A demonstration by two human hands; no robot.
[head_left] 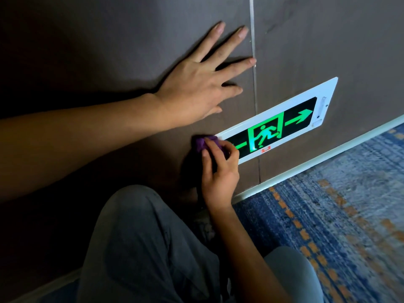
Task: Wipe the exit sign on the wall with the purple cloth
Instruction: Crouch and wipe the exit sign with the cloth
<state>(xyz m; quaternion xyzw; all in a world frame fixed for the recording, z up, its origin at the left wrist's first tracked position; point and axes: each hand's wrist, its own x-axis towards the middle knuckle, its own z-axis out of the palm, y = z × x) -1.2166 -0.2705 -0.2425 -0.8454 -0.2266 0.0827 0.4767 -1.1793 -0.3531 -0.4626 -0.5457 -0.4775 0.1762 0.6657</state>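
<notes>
The exit sign (293, 119) is a white-framed black panel with a glowing green running figure and arrows, fixed low on the brown wall (328, 40). My right hand (218, 171) is shut on a bunched purple cloth (202, 143) and presses it against the sign's left end, covering that corner. My left hand (203, 84) lies flat on the wall above and to the left of the sign, fingers spread, holding nothing.
A thin metal seam strip (253, 62) runs down the wall past the sign. A pale baseboard (328, 158) meets blue and orange patterned carpet (338, 226). My bent knees in grey trousers (142, 248) are close to the wall below the hands.
</notes>
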